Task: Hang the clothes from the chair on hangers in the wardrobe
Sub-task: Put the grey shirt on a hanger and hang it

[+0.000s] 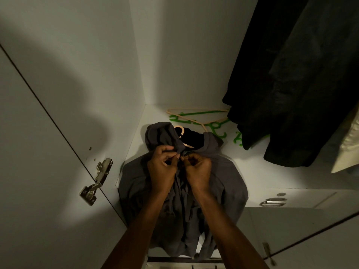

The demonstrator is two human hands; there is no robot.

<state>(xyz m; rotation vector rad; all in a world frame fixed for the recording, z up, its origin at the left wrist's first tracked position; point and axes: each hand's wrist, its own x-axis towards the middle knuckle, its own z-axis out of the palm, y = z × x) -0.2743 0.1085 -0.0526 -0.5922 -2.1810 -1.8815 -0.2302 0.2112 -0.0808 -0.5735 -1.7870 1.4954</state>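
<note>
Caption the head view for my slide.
Both hands, left hand and right hand, pinch the front of a grey shirt on a hanger on the wardrobe shelf.

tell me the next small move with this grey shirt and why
Probably finish fastening the top of the grey shirt: both the left hand and right hand pinch its front edges together just below the collar, and a hanger already sits inside the neck.

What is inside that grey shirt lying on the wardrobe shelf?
A pale hanger pokes out at the collar of the grey shirt; the rest of it is covered by fabric. Both hands pinch the shirt front.
</note>
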